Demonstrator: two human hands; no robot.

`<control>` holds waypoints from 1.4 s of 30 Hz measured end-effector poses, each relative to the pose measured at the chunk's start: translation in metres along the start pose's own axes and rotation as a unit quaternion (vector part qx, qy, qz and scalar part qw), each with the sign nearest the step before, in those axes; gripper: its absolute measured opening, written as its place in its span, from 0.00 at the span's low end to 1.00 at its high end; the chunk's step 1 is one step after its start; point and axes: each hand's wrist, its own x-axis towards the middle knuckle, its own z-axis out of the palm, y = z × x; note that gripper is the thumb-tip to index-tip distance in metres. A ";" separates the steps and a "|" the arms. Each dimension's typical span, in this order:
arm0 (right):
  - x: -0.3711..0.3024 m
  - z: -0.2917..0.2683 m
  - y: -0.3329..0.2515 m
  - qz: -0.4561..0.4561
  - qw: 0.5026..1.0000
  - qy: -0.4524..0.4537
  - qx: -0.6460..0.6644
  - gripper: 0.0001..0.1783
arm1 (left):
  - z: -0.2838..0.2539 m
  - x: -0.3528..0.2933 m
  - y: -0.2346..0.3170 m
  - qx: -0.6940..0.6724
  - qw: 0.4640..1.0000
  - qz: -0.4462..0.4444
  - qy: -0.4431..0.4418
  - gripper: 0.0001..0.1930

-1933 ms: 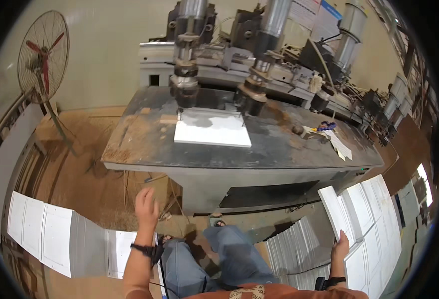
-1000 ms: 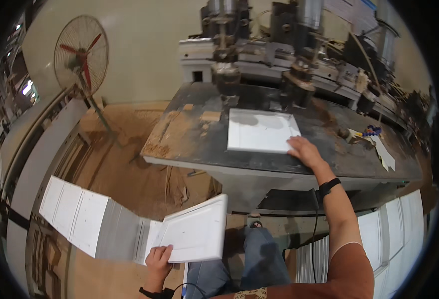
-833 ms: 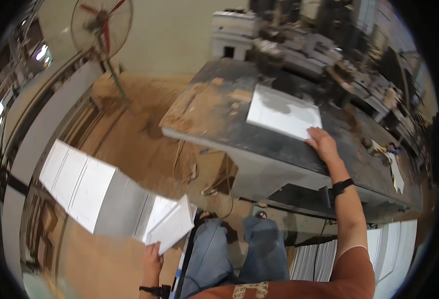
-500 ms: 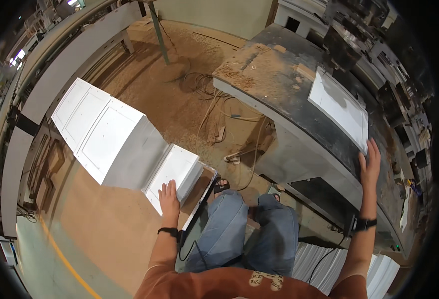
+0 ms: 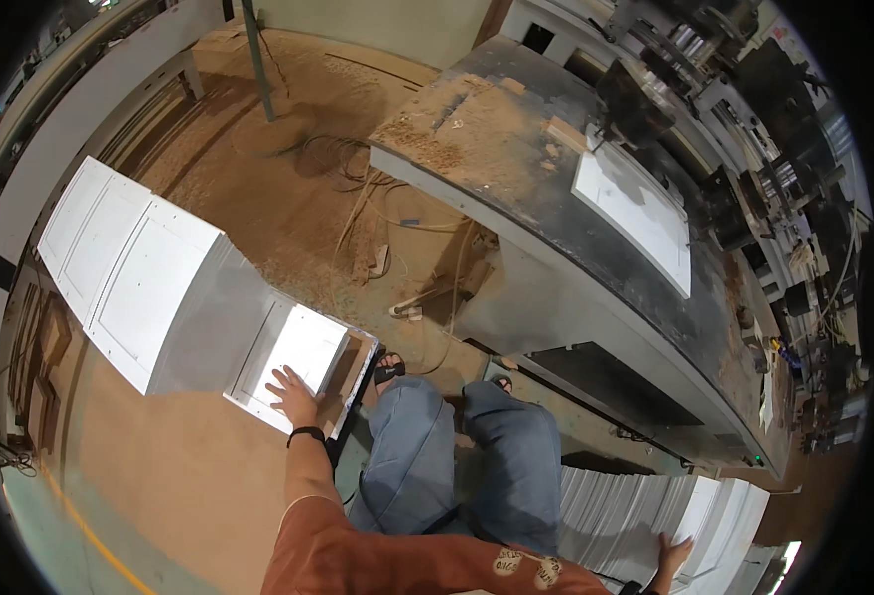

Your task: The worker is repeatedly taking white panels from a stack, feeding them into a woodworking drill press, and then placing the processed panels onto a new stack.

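My left hand [image 5: 294, 397] lies on the white framed panel [image 5: 303, 347] on top of a low stack to my left, fingers spread and nothing gripped. Taller stacks of white panels [image 5: 149, 288] stand just beyond it. At the lower right, my right hand [image 5: 673, 555] touches a row of white panels [image 5: 621, 511] standing on edge, its visible fingers apart; part of the hand is cut off by my arm and the lower edge. Another white panel [image 5: 635, 208] lies flat on the dark machine table, with neither hand on it.
The dark machine table [image 5: 526, 178] carries sawdust and wood scraps, with machine heads [image 5: 645, 99] above its far side. Cables [image 5: 358, 188] and sawdust cover the floor beyond my feet. A grey conveyor-like frame [image 5: 90, 109] runs along the left.
My right hand has left the panel on the machine table and come down to the upright row. My left hand stays on the low stack, fingers more spread. The view has turned rightward.
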 end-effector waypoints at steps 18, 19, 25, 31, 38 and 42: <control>-0.064 0.048 0.015 0.011 0.980 0.144 0.134 0.47 | 0.002 0.009 0.018 -0.084 0.978 0.174 0.085 0.29; -0.068 0.048 0.012 0.039 0.980 0.141 0.136 0.47 | -0.004 0.009 0.023 -0.111 0.985 0.128 0.032 0.34; -0.099 0.033 -0.018 0.004 0.971 0.153 0.183 0.44 | -0.131 -0.037 0.140 -0.326 0.807 0.446 0.208 0.25; -0.079 0.011 -0.045 0.158 0.963 0.117 0.182 0.41 | -0.310 -0.147 0.319 -0.417 0.518 0.685 0.298 0.19; -0.090 -0.022 -0.025 0.056 0.947 0.216 0.232 0.32 | -0.369 -0.169 0.431 -0.227 0.697 0.612 0.295 0.30; -0.075 -0.078 -0.055 -0.140 0.876 0.322 0.330 0.27 | -0.360 -0.177 0.410 -0.196 0.693 0.637 0.275 0.32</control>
